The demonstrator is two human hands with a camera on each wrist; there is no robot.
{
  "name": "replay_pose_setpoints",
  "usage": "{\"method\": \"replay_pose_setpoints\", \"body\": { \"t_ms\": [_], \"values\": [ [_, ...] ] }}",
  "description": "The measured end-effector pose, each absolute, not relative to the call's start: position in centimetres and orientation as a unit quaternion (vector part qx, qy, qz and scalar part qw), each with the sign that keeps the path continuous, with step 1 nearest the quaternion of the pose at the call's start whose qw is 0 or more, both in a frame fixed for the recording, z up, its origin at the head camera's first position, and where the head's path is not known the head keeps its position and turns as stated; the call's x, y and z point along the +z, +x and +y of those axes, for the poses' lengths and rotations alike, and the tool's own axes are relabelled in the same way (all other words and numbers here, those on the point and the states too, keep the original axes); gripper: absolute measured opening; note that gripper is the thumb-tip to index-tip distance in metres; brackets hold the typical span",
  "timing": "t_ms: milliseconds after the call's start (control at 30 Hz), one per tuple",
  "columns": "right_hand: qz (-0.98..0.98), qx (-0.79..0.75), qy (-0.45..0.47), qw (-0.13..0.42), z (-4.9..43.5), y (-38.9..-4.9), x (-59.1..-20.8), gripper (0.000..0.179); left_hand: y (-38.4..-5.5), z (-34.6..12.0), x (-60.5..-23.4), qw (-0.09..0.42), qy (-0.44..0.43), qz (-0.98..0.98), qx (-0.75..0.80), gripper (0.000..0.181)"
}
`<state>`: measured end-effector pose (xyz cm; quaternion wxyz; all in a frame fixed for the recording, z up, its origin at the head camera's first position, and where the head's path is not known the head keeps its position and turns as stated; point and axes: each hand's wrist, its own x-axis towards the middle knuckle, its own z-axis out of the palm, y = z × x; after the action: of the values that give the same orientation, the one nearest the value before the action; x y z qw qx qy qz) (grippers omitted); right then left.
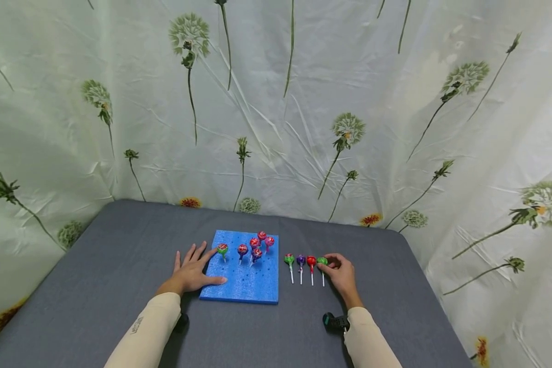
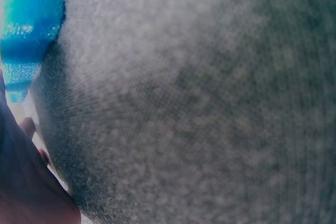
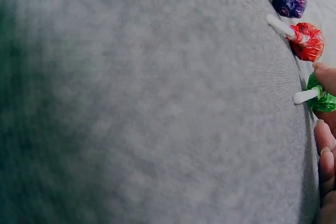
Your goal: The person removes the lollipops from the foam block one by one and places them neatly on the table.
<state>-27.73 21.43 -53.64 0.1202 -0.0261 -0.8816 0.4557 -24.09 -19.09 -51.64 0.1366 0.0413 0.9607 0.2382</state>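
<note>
A blue foam board (image 1: 262, 289) with small holes lies on the table, and several wrapped lollipops stand upright in it by their sticks. My left hand (image 1: 189, 275) rests with spread fingers on the board's left edge, a fingertip close to the green lollipop (image 1: 223, 249) standing there. Right of the board lies a row of lollipops: a green one (image 1: 289, 259), a purple one (image 1: 301, 260), a red one (image 1: 311, 261) and, at the right end, another green lollipop (image 3: 321, 99). My right hand (image 1: 342, 278) pinches that last one by its wrapped head, thumb and finger on either side.
The grey cloth-covered table (image 1: 239, 337) reaches back to a pale curtain (image 1: 267, 102) printed with dandelions. A dark strap device (image 1: 335, 322) sits at my right wrist. Upright lollipops, among them a purple one (image 1: 242, 250), crowd the board's upper half.
</note>
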Motion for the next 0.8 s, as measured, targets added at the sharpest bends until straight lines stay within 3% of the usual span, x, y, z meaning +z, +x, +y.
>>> {"method": "replay_pose_setpoints", "body": {
  "t_ms": [800],
  "values": [
    [-0.876,0.468,-0.038,0.112,21.19,-27.69,-53.56,0.029,-24.06,-19.11,-51.62,0.138,0.038,0.958,0.249,0.113]
  ]
}}
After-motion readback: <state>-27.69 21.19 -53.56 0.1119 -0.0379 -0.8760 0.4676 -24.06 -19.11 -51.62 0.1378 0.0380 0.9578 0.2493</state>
